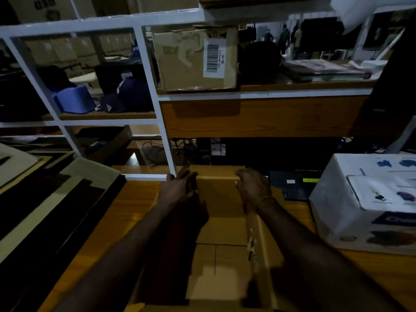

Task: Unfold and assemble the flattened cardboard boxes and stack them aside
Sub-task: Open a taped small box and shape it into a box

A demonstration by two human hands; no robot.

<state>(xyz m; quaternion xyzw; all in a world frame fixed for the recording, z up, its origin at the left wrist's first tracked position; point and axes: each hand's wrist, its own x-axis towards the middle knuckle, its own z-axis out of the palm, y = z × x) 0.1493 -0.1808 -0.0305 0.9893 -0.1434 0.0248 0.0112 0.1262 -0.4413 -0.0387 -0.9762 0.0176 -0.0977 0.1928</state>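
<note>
An opened brown cardboard box (221, 230) stands on the wooden table in front of me, its top open so I look down inside. My left hand (180, 188) rests at the far left corner of the box, fingers spread against the far flap. My right hand (253, 185) curls over the far right corner, fingers hooked on the far flap's edge. A thin band circles my right wrist. The box's right wall has torn tape along it. A pile of flattened cardboard sheets (51, 199), pale and dark, lies at the left.
A white printed carton (369, 201) stands at the right on the wooden table (126, 212). A dark device (292, 184) lies behind the box. White shelving (155, 95) ahead holds a labelled brown box (193, 59), caps and a blue tub.
</note>
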